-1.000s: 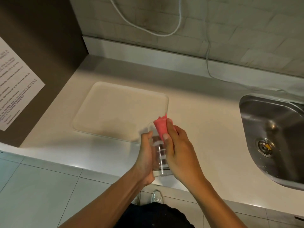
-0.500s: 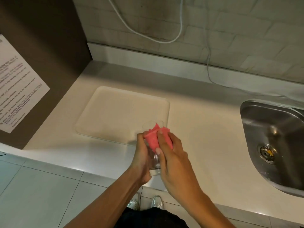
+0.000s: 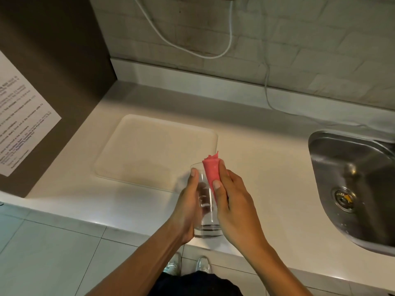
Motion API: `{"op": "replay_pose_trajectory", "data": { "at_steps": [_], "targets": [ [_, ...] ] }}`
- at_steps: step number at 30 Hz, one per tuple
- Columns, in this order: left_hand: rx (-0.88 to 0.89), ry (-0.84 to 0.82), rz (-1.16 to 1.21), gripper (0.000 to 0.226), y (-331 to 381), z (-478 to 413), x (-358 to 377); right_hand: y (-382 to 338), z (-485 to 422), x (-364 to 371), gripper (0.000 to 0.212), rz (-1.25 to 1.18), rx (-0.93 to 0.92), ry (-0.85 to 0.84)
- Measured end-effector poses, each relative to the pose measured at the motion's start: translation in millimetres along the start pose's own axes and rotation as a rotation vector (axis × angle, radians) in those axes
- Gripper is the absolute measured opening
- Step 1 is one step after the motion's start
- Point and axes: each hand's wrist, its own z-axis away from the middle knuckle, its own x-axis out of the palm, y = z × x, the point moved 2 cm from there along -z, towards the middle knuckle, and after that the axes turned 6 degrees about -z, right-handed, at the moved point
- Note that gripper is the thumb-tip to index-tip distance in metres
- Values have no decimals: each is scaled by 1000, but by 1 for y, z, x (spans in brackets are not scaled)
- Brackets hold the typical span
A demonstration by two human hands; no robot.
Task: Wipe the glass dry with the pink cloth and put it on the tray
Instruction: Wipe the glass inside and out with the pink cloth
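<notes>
— Both hands were on the job: your left hand [image 3: 188, 208] was wrapped round the glass [image 3: 205, 207], and your right hand [image 3: 232, 201] pinched the pink cloth [image 3: 211, 171] against its far side. What changed?

— Half a second earlier your right hand pressed the cloth low over the rim; then it slid so the cloth poked above it. You were mid-wipe, I'd judge.

— And the tray [image 3: 149, 150]?

— Bare, just beyond your left hand, with the glass held above the counter edge [image 3: 128, 218]. Placing wasn't yet due.
</notes>
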Motion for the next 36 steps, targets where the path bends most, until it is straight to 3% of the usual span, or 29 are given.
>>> {"op": "replay_pose_trajectory", "data": {
  "at_steps": [3, 8, 13, 16, 21, 24, 27, 32, 36],
  "targets": [
    [45, 23, -47, 97, 0, -2, -1, 6, -2, -1, 54, 24, 17, -6],
    [-3, 45, -12, 70, -7, -11, 5, -4, -1, 5, 54, -5, -19, 20],
    [36, 121, -43, 73, 2, -14, 1, 2, 14, 6, 52, -18, 18, -41],
    [14, 88, -57, 73, -6, -10, 7, 0, -11, 0, 52, -54, 45, 7],
    [-7, 23, 56, 76, -6, -18, -1, -13, 16, 10, 56, 72, -102, -69],
    [-5, 63, 19, 82, -13, -19, -8, 2, 17, 7, 57, 46, -27, -99],
    [-26, 46, 26, 84, -20, -15, 0, -3, -8, 3, 48, -62, 34, -15],
    [17, 21, 86, 82, 1, -21, -10, -13, 21, 17, 59, 121, -131, -69],
    [19, 41, 23, 84, -7, -18, -6, -5, -3, 5, 44, -27, -4, -39]
  ]
}}
